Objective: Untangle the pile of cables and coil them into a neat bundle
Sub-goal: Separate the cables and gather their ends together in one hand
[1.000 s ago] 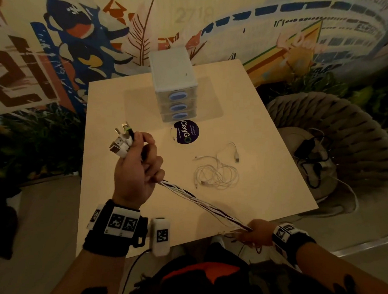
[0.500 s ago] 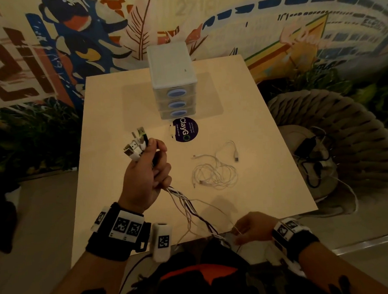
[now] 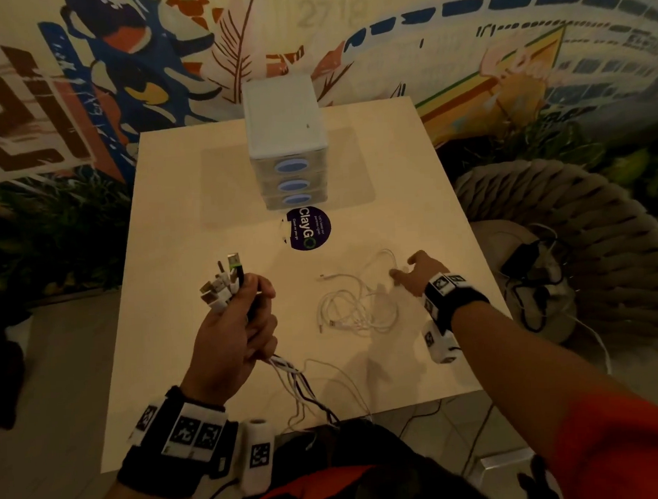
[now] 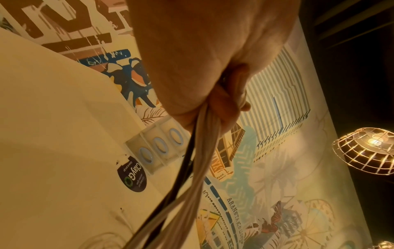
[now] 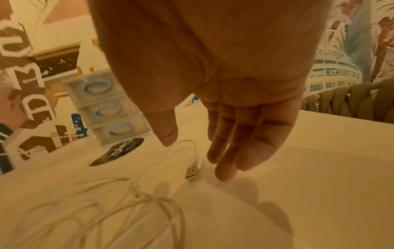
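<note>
Head view | drawer unit [image 3: 285,138], sticker [image 3: 308,228] behind white cable [image 3: 354,304]

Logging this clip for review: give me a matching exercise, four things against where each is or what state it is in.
Things:
1. left hand
2. right hand
3. white cable tangle
4. round dark sticker

States:
A. lying loose on the table
B. stuck flat in front of the drawer unit
C. open, reaching toward a USB plug
D. holds a cable bundle, plugs upward

Pairs: 1-D, 2-C, 3-A, 4-B
</note>
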`<state>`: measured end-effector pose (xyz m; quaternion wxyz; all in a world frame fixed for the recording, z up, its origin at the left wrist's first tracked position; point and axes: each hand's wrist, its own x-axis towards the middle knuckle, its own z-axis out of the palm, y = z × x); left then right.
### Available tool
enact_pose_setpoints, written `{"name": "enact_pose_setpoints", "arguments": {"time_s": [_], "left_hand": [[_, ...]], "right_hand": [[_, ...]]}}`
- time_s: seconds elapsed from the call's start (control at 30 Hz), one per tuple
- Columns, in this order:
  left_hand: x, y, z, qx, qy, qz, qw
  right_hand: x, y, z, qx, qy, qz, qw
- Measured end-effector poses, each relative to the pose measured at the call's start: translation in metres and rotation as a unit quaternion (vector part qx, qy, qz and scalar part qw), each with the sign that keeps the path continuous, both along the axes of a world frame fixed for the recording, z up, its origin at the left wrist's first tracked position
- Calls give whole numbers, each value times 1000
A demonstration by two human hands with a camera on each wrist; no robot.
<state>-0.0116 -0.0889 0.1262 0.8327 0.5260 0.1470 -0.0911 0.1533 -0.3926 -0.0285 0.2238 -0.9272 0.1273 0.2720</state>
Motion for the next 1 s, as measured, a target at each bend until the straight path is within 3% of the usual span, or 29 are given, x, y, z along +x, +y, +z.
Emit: {"name": "enact_pose_setpoints", "arguments": {"time_s": [0.3,0.53,0.67,0.8,1.0], "left_hand": [[-3,10,-7,13,14,32,999],[4,3,-5,16,14,20,1000],[7,0,-4,25,14,9,1000],[9,0,-4,37,10,-2,999],[13,-4,-2,59,-8,-15,998]], "right_hand": [[25,0,-16,-53,20,47,997],[27,-10,8,59,-15,-16,998],[13,-1,56,135,-137,28,981],[-2,-2,122,245,-239,78,936],[-22,-11,192,254,-301,90,915]]}}
